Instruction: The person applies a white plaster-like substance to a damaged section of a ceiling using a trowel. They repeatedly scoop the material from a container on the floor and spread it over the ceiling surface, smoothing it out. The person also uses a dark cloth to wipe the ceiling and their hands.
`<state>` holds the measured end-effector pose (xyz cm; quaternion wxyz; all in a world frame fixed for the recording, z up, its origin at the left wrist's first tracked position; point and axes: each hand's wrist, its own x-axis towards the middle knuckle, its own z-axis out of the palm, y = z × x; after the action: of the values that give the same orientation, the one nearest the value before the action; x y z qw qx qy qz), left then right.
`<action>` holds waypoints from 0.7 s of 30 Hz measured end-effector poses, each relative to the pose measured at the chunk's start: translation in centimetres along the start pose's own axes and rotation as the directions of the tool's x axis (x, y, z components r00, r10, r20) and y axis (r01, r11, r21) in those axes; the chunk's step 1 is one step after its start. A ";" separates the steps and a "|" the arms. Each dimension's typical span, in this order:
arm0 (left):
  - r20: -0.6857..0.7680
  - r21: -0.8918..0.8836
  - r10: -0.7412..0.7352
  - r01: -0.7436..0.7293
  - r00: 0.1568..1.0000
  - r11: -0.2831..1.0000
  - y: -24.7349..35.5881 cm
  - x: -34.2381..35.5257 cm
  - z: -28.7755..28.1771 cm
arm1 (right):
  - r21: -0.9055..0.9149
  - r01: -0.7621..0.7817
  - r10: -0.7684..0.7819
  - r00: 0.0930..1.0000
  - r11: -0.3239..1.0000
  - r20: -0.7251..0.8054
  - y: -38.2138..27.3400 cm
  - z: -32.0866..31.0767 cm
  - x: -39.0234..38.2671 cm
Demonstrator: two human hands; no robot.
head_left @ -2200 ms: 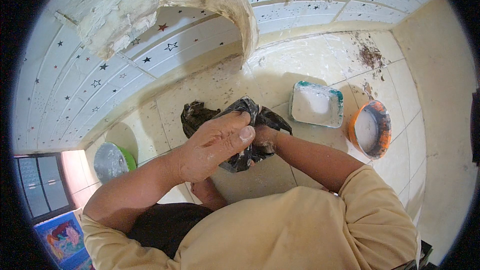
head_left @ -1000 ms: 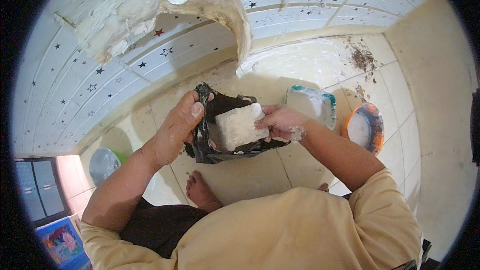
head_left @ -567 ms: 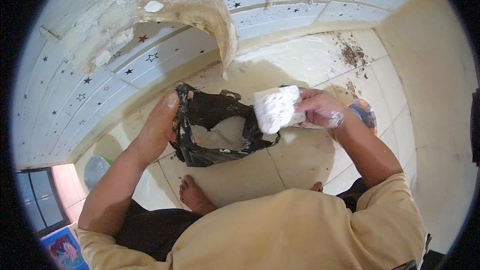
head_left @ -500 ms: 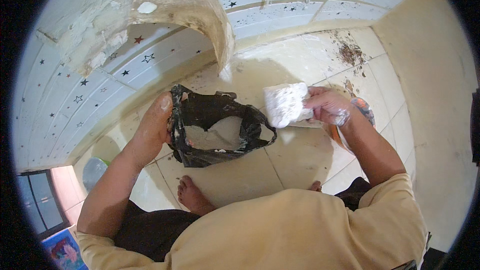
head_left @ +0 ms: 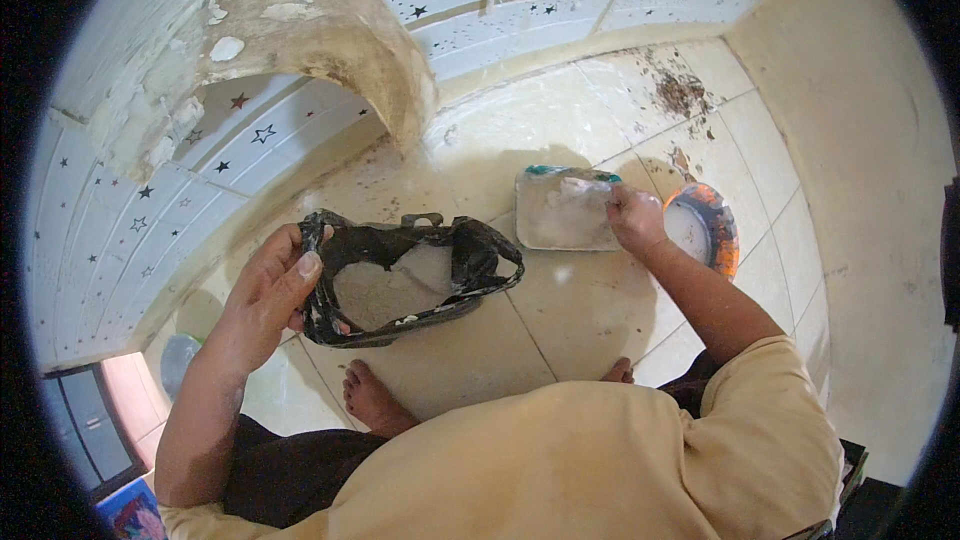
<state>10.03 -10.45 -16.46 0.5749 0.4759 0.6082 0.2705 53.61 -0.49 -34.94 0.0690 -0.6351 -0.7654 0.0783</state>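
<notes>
My left hand [head_left: 265,290] grips the left rim of a black plastic bag [head_left: 480,250], its thumb over the edge. Pale grey powder [head_left: 390,290] lies inside the bag, whose mouth gapes upward. Further right, my right hand [head_left: 638,218] is closed on the right end of a shallow rectangular container [head_left: 560,225] with a teal far edge. Whitish material coats the container's inside, and a brighter white patch shows near my fingers. Just beyond that hand is a round orange-and-dark basin [head_left: 725,230] with something pale in it.
A broken, plaster-crusted curved piece [head_left: 320,25] juts out at the upper left by the star-patterned wall [head_left: 540,5]. Brown debris [head_left: 680,95] lies on the tiled floor [head_left: 500,340]. A pale, rounded object [head_left: 180,360] stands at the left. My bare foot [head_left: 375,395] is below the bag.
My right hand has tipped the container so that its inside faces up, where its lumpy white surface showed before. The basin is now more exposed. My left hand still holds the bag.
</notes>
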 end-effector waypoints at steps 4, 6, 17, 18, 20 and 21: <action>-0.001 -0.032 0.026 -0.026 1.000 0.999 -0.2 -0.2 0.1 | -0.105 0.154 -0.163 0.983 0.982 -0.083 -1.3 -0.6 -1.4; -0.004 -0.027 0.045 -0.045 0.999 0.999 -0.5 -0.2 0.0 | -0.064 0.256 -0.263 0.951 0.965 -0.165 -2.2 -1.8 -1.9; 0.061 -0.072 0.010 -0.006 0.998 0.997 -0.8 0.3 -0.7 | -0.104 0.122 -0.117 0.992 0.987 0.049 -0.4 -0.6 -2.4; 0.080 -0.068 0.005 0.000 0.997 0.998 -0.9 0.3 -1.1 | -0.089 0.073 -0.066 0.994 0.993 0.088 0.2 -0.2 -2.9; 0.084 -0.133 0.052 -0.040 0.995 0.990 -0.7 0.2 -0.4 | -0.120 0.004 0.014 0.989 0.993 0.146 0.1 -0.3 -2.7; 0.084 -0.166 0.074 -0.060 0.994 0.984 -0.7 0.1 -0.2 | -0.165 -0.016 0.043 0.986 0.986 0.161 0.0 -0.8 -2.3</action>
<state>9.71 -10.56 -17.09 0.6293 0.4591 0.5411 0.3168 54.23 -2.77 -34.22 -0.0476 -0.6413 -0.7627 0.0682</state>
